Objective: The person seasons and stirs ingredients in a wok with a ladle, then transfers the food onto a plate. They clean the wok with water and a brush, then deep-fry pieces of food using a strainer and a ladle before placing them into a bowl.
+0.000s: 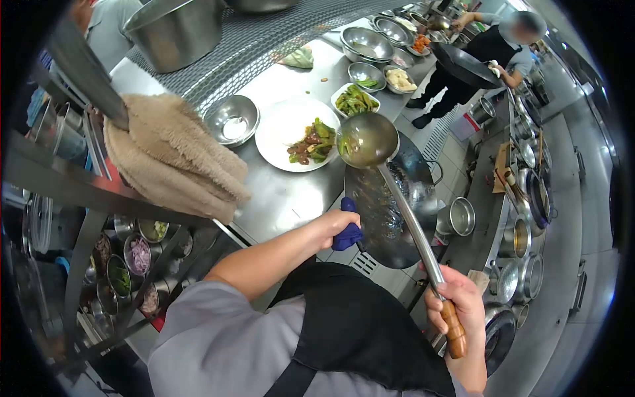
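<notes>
My left hand is closed around a dark blue cloth at the near side of a dark wok. The wok is tilted beside the counter edge, its inside glossy with sauce. My right hand grips the wooden handle of a long metal ladle. The ladle's bowl is over the wok's far rim, near a white plate. On the plate lies a heap of green peppers and brown pieces. A square white dish of green peppers stands just beyond.
A steel bowl sits left of the plate. A beige towel hangs from the rack at left. More bowls line the counter's far end. At upper right a person holds another wok. Pots stand along the right-hand stove.
</notes>
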{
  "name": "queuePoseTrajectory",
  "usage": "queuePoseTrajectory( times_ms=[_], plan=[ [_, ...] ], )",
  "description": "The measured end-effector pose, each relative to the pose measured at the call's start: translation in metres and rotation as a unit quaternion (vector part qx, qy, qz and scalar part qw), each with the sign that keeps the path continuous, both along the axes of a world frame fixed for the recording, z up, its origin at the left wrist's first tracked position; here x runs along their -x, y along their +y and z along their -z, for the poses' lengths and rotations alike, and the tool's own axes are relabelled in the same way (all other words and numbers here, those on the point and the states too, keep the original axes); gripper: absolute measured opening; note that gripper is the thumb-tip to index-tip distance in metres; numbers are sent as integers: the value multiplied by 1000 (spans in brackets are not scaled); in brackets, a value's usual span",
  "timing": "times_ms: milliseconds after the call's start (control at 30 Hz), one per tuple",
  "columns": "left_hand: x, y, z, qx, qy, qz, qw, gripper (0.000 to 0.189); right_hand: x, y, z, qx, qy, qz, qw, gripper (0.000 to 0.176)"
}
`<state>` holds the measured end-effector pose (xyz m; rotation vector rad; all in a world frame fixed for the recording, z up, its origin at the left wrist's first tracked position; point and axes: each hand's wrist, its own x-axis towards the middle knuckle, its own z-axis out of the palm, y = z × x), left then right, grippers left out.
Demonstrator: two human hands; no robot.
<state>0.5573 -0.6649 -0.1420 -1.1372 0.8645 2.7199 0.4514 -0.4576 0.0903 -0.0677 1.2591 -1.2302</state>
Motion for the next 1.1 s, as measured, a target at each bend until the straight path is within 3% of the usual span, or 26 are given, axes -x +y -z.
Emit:
queuePoseTrajectory(
  times_ms=[67, 100, 133, 167, 200, 267, 300, 367, 400, 467, 500, 600, 633, 700, 833, 900, 1000, 1100],
  plan=[
    [-10, 8, -8, -5, 1, -13, 1000, 6, -2, -12, 12, -6, 63, -50, 997, 44],
    [-15, 12, -12, -10, 4, -21, 1000, 6, -1, -18, 29, 2, 195, -103, 975, 46],
    [-19, 15, -16, -9, 6, -27, 1000, 6, -1, -24, 45, 11, 323, -153, 934, 48],
    [-24, 17, -18, -5, 17, -37, 999, 7, 0, -28, 57, 11, 372, -166, 913, 50],
    [-29, 19, -19, -1, 28, -48, 998, 8, 0, -34, 63, -1, 490, -218, 844, 51],
    [-37, 19, -17, 5, 28, -56, 998, 11, 10, -42, 91, 38, 575, -252, 778, 53],
    [-41, 19, -20, 9, 30, -53, 998, 13, 12, -44, 106, 39, 574, -254, 777, 53],
    [-44, 21, -19, 15, 32, -52, 998, 14, 12, -49, 123, 59, 685, -262, 678, 53],
    [-44, 21, -12, 18, 24, -47, 998, 15, 12, -49, 123, 63, 685, -264, 676, 53],
    [-45, 22, -11, 19, 16, -45, 999, 15, 6, -52, 113, -7, 648, -247, 720, 53],
    [-46, 24, -12, 26, 17, -41, 999, 15, 9, -50, 115, 40, 645, -219, 731, 54],
    [-42, 26, -7, 46, 19, -42, 998, 13, 16, -45, 111, 37, 532, -185, 826, 51],
    [-40, 26, -5, 56, 19, -51, 997, 14, 15, -45, 104, 37, 533, -182, 826, 51],
    [-40, 26, -10, 46, 24, -54, 997, 14, 11, -47, 86, 21, 372, -141, 917, 52],
    [-35, 24, -18, 41, 26, -43, 998, 15, 17, -42, 87, 66, 255, -89, 961, 48],
    [-29, 26, -22, 35, 35, -34, 998, 14, 19, -36, 84, 134, 92, -52, 985, 40],
    [-15, 33, -24, 25, 45, -18, 999, 13, 25, -10, 85, 172, -3, 10, 985, 37],
    [7, 48, -28, 18, 52, 14, 998, 14, 35, 46, 81, 195, 1, 87, 977, 37]
  ],
)
